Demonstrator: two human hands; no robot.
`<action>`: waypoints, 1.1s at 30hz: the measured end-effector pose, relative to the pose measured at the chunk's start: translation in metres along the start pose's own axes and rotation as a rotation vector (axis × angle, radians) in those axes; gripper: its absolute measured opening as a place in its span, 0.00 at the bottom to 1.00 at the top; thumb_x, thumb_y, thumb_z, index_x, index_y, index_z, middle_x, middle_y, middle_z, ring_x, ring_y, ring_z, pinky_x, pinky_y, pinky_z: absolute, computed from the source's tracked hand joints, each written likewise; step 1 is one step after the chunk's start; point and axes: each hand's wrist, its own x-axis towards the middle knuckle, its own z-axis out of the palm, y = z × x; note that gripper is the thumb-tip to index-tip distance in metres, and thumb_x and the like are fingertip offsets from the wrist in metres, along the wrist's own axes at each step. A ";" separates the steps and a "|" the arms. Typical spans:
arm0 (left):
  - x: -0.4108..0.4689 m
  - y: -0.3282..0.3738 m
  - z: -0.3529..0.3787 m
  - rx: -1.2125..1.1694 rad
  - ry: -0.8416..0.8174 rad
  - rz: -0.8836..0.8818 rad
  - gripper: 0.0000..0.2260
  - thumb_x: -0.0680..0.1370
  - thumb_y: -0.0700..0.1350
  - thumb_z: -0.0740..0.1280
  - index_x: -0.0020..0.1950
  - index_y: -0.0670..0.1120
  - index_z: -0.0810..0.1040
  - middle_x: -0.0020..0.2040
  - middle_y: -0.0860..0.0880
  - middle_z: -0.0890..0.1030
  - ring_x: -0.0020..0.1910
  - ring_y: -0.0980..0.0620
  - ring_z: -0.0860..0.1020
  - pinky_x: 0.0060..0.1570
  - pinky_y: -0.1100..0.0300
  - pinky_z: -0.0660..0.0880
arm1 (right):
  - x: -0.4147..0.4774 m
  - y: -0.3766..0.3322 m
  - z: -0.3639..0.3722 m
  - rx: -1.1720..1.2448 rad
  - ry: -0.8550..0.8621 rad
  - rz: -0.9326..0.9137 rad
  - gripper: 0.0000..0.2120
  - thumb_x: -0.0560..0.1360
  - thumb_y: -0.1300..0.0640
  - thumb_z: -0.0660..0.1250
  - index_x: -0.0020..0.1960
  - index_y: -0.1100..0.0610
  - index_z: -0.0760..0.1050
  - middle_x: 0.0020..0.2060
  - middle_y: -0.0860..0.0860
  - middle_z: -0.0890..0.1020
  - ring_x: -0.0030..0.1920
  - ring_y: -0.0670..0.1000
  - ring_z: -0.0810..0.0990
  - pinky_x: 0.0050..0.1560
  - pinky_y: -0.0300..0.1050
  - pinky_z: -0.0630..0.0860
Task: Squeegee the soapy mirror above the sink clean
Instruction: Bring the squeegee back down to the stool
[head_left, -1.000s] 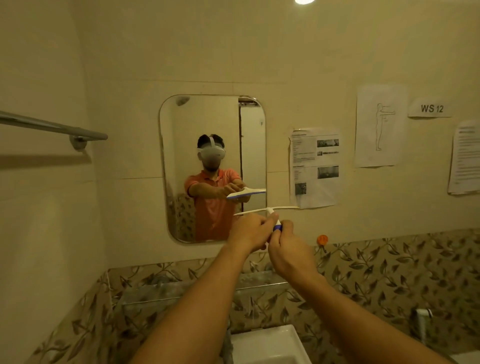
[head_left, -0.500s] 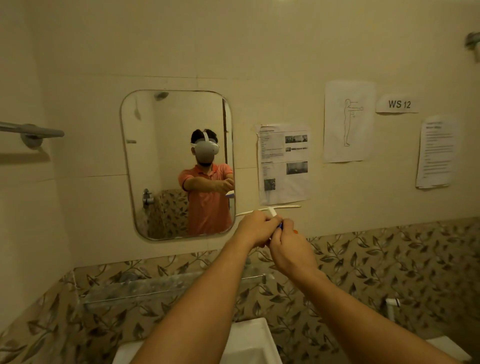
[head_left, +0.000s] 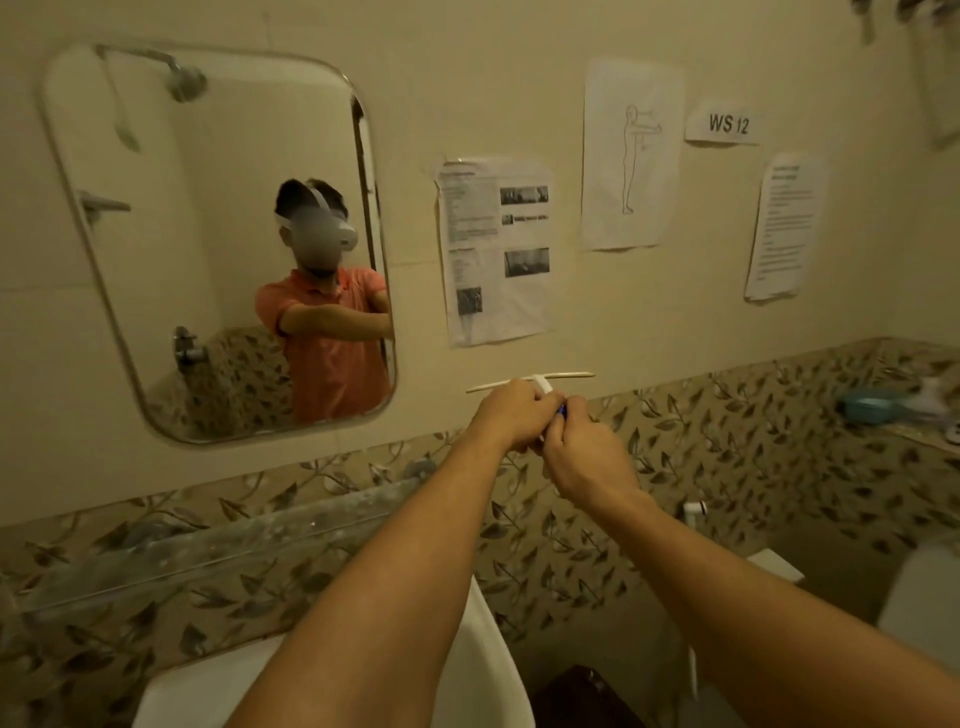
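We've got both hands on the squeegee; left hand is curled round the handle just behind the blade; right hand grips the blue end, touching the left; the blade sits level just past our knuckles, against the wall; the mirror is up and left of our hands, apart from the blade; the sink is under our forearms.

pretty sure it's a bathroom: wall mirror over a sink, leaf-pattern tiles, shower head reflected in it
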 end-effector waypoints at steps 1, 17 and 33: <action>0.002 -0.002 0.004 -0.001 -0.010 0.001 0.21 0.83 0.54 0.60 0.35 0.47 0.78 0.30 0.48 0.80 0.28 0.49 0.80 0.36 0.52 0.80 | 0.001 0.004 0.002 -0.003 0.004 0.001 0.16 0.85 0.48 0.48 0.65 0.54 0.66 0.41 0.52 0.83 0.38 0.54 0.82 0.39 0.55 0.81; 0.016 -0.043 0.132 -0.121 -0.179 -0.195 0.18 0.85 0.54 0.59 0.47 0.43 0.81 0.40 0.44 0.84 0.38 0.46 0.85 0.45 0.45 0.84 | -0.023 0.127 0.037 -0.270 -0.121 0.060 0.16 0.84 0.42 0.59 0.63 0.52 0.70 0.42 0.47 0.78 0.39 0.48 0.78 0.39 0.48 0.78; -0.007 -0.105 0.281 -0.044 -0.207 -0.443 0.17 0.84 0.54 0.60 0.49 0.42 0.81 0.39 0.45 0.83 0.35 0.48 0.83 0.37 0.56 0.79 | -0.075 0.269 0.099 -0.311 -0.392 0.149 0.15 0.79 0.43 0.69 0.57 0.53 0.79 0.39 0.49 0.80 0.38 0.49 0.80 0.38 0.47 0.80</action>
